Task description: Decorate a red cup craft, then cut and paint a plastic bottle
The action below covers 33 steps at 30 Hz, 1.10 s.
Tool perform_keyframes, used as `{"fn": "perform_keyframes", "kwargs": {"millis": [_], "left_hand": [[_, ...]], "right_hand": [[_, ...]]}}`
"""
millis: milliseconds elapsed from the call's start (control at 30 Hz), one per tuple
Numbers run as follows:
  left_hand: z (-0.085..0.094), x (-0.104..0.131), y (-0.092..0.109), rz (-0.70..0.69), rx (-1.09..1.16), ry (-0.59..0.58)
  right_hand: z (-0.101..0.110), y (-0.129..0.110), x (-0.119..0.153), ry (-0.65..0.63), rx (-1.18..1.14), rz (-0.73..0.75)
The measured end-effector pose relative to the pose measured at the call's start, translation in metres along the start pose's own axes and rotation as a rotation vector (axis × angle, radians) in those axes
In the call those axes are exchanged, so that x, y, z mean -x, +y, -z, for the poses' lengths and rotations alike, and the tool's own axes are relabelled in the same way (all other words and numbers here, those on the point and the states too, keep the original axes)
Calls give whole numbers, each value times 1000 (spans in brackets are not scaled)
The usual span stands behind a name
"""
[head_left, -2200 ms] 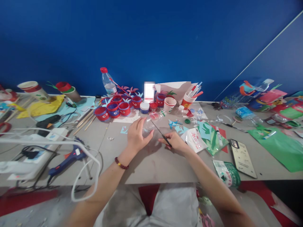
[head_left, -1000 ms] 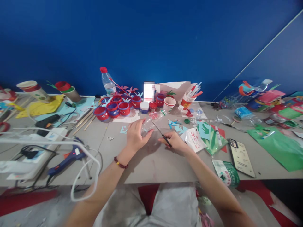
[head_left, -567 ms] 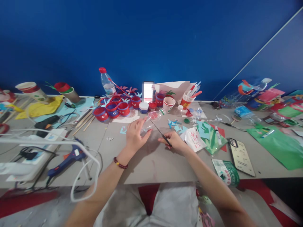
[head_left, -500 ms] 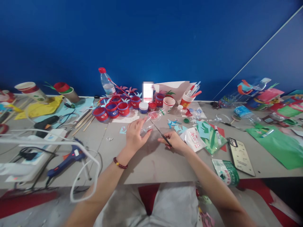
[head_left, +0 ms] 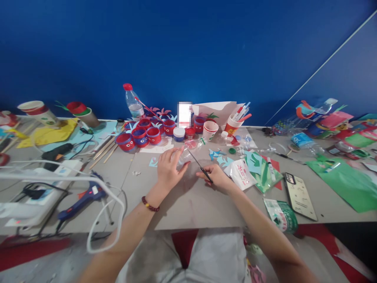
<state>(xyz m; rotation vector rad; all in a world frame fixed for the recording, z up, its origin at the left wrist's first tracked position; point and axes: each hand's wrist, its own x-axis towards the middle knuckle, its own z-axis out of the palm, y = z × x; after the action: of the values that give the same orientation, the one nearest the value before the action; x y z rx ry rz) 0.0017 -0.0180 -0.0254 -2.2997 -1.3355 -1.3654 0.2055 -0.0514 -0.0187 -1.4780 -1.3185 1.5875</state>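
Note:
My left hand [head_left: 171, 167] grips a clear plastic bottle [head_left: 185, 155] that lies above the grey table, its green-ringed neck pointing away to the upper right. My right hand [head_left: 215, 177] is closed on the dark handles of a pair of scissors [head_left: 196, 162]. The long blades reach up and left to the bottle's side, close to my left fingertips. Whether the blade tips have gone into the plastic is too small to tell. Behind the bottle are a white-lidded jar [head_left: 179, 134] and a red jar [head_left: 190, 133].
Several red and blue cups [head_left: 140, 137] stand behind left. Blue paper cutouts [head_left: 216, 154], a white packet [head_left: 240, 173] and a phone [head_left: 299, 195] lie right. A glue gun [head_left: 82, 200], a power strip [head_left: 54, 196] and a looping white cable [head_left: 119, 200] are at the left.
The scissor blades have shifted slightly up and left against the bottle. My left hand has moved very slightly; my right hand stays in nearly the same place.

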Motion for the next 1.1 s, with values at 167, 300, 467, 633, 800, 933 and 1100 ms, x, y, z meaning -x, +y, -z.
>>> {"fn": "perform_keyframes", "kwargs": {"millis": [167, 300, 467, 633, 800, 933, 1100], "left_hand": [[0, -1, 0, -6, -16, 26], [4, -3, 4, 21, 85, 28], [8, -6, 0, 187, 303, 52], [8, -14, -4, 387, 588, -32], [5, -14, -1, 511, 688, -89], [3, -10, 0, 431, 620, -82], [1, -6, 0, 338, 524, -73]], "right_hand": [[-1, -2, 1, 9, 45, -15], [-1, -3, 3, -21, 73, 13], [-1, -8, 8, -22, 64, -21], [1, -16, 13, -21, 88, -33], [3, -11, 9, 13, 89, -37], [4, -5, 5, -4, 54, -30], [5, -2, 2, -8, 25, -6]]}}
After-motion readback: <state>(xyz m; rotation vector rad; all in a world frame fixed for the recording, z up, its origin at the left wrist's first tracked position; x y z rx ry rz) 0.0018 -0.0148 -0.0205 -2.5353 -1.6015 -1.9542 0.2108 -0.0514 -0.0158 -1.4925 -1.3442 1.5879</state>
